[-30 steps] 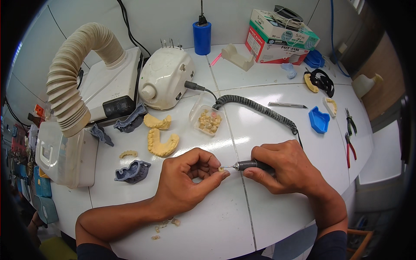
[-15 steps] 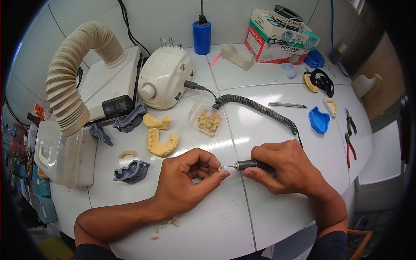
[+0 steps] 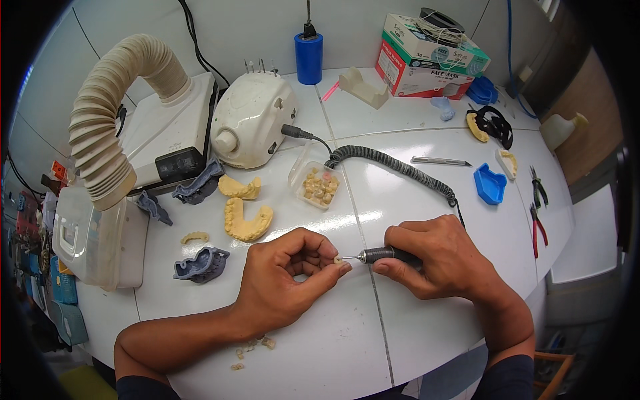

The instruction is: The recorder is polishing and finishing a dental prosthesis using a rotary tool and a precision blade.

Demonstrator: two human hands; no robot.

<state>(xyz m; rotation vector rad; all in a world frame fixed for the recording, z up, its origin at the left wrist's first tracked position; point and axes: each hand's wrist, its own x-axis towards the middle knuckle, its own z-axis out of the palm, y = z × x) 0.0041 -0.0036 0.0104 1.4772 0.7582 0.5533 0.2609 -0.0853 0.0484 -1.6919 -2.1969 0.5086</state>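
Observation:
Between thumb and fingertips, my left hand point(image 3: 290, 277) pinches a small cream dental crown point(image 3: 339, 261). My right hand point(image 3: 437, 257) is wrapped round a black dental handpiece point(image 3: 387, 255), its thin metal bur point(image 3: 351, 257) pointing left and meeting the crown. From the handpiece side, a coiled dark cord point(image 3: 400, 167) runs back to a plug by the white control unit point(image 3: 257, 120). Behind my hands stands an open clear plastic box point(image 3: 319, 187) of small tooth-coloured pieces. Several loose tooth-coloured pieces point(image 3: 268, 343) lie beside my left forearm.
Yellow plaster dental models point(image 3: 248, 220) and a grey silicone impression point(image 3: 201, 265) lie left of my hands. A ribbed extraction hose point(image 3: 100, 133) arches at far left, above a lidded box point(image 3: 100, 240). To the right are a knife point(image 3: 441, 161), a blue mould point(image 3: 490, 185) and red-handled pliers point(image 3: 539, 233).
The whole view has shifted very slightly. Both hands keep the same hold, with the bur still at the crown.

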